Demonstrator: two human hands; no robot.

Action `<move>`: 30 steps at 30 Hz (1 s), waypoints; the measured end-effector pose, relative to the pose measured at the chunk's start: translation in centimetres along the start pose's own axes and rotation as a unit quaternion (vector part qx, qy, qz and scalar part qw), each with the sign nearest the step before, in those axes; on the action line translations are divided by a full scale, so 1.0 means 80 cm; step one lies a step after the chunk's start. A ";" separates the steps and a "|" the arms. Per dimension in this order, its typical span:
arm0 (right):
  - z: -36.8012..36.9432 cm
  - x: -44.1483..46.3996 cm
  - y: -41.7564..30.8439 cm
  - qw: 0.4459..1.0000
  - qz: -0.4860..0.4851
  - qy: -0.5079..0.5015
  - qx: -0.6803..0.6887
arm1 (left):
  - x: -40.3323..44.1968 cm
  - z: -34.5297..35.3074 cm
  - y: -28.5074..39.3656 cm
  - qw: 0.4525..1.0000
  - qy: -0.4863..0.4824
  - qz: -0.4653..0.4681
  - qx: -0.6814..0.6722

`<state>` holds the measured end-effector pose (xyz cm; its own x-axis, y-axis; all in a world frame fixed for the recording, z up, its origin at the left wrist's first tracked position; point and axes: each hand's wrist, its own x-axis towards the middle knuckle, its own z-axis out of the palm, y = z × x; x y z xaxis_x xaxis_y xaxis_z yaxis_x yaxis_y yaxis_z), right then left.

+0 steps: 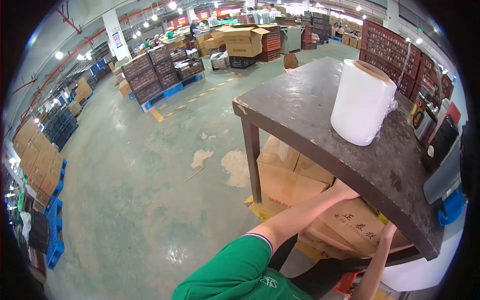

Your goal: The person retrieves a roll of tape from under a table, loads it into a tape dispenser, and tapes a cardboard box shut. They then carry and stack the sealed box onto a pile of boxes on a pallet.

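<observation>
Both my hands reach under a dark-topped table (295, 95), to an open cardboard box (350, 225) with printed characters on its side. My left hand (347, 190) is at the box's upper edge, its fingers hidden inside or behind the tabletop's rim. Farther right, my right hand (388, 231) is beside the box's right part, its fingers also mostly hidden by the table edge. Something yellow shows inside the box. Another taped carton (290, 175) stands next to it under the table. On the tabletop is a large white roll of plastic film (360, 102).
Tools and a dark holder (425, 125) crowd the table's right end, near a blue object (452, 207). Stacked crates (150, 75) rest on a blue pallet to the far left, with cartons (40, 155) on another. Red-brown crates (387, 47) stand behind the table. People work in the background.
</observation>
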<state>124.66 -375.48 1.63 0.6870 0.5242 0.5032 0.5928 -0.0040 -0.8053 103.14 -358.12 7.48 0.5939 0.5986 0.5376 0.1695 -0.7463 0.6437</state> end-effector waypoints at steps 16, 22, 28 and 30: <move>0.014 -0.031 -0.187 0.941 -0.196 -0.240 -0.133 | -0.005 0.011 -0.013 0.999 -0.002 0.016 -0.050; -0.006 -0.096 -0.224 0.855 -0.326 -0.344 -0.209 | -0.005 -0.008 -0.011 0.992 -0.118 0.007 -0.030; -0.094 -0.190 -0.138 0.908 0.144 -0.238 0.313 | 0.006 -0.071 0.059 0.967 -0.250 0.020 0.046; -0.117 -0.235 -0.085 0.950 0.144 0.030 0.275 | 0.012 -0.076 0.065 0.952 -0.304 0.035 0.017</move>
<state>111.66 -393.32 0.56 0.8206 0.5187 0.2400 0.0786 0.3136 -0.9463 99.83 -359.71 14.64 0.9484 0.2757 0.1565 0.1323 -0.7928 0.5950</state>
